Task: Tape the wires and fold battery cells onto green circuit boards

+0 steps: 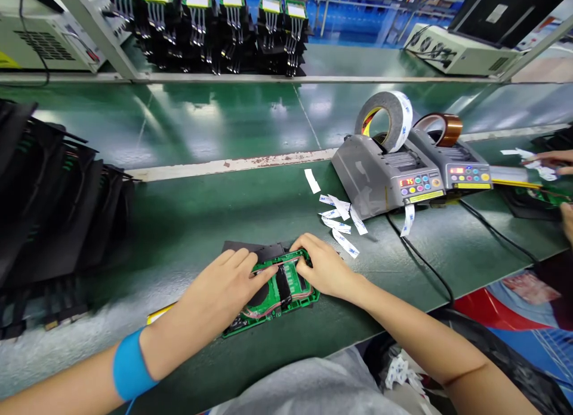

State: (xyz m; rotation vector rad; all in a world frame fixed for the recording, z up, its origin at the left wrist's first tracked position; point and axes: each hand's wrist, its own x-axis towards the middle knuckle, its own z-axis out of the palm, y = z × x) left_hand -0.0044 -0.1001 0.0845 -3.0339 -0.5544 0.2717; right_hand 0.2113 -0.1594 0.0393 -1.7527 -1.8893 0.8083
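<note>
A green circuit board assembly (293, 281) lies at a slant on the green bench in front of me. It carries a black strip across its middle, a dark round part and pinkish wires along its edges. My left hand (226, 286) grips the board's upper left side, its thumb lying over the board. My right hand (326, 269) is curled round the upper right corner, with fingertips behind the edge and the thumb on the face. A flat black piece (235, 246) shows behind the board, partly covered. My left wrist wears a blue band (132, 364).
Several cut tape strips (340, 209) lie beyond my right hand. Behind them stand two tape dispensers (371, 179) with a grey roll (396, 119) and a brown roll (447, 130). Stacked black panels (54, 194) crowd the left. Another person's hand (557, 159) works at far right.
</note>
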